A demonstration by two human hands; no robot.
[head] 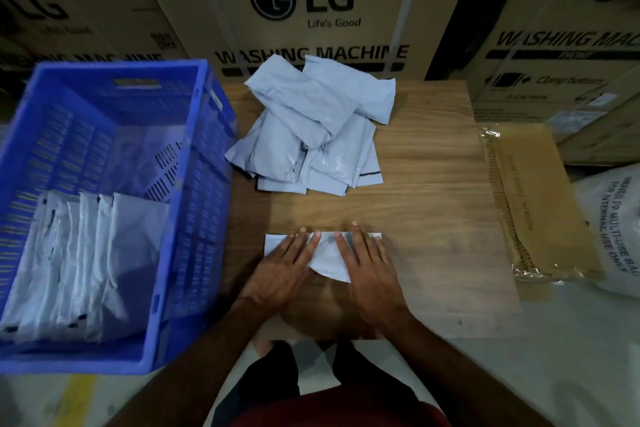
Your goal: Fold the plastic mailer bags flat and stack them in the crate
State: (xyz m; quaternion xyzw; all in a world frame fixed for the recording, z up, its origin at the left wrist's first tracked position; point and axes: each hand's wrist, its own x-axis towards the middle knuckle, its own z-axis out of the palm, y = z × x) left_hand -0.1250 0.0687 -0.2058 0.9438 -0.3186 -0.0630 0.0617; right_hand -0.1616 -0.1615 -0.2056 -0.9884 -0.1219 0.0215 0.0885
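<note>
From the head camera I look down on both hands lying flat near the table's near edge. My left hand (285, 265) is spread open, fingers straight, palm pressing down on the left half of a pale grey mailer bag (329, 258). My right hand (372, 270) is likewise open with straight fingers, pressing the right half of the same bag. The bag lies folded into a flat strip under both palms, its long side parallel to the near edge; a creased flap shows between the hands.

The table (433, 191) is a wood-grain board. Toward its far edge, at the middle, sits a loose pile of unfolded mailer bags (311, 128), overlapping at different angles, well apart from the bag under my hands.

Against the table's left edge stands a blue plastic crate (194, 184) with slotted walls. Inside it, toward the near left, folded bags (79, 253) lie in an overlapping row.

Along the table's right edge lies a flattened brown cardboard bundle (533, 204) in clear wrap. Just beyond it is a white woven sack (613, 236) with printed text. Behind the table's far edge stand large cardboard boxes (304, 17) printed "LG" and "WASHING MACHINE". The floor is pale grey.
</note>
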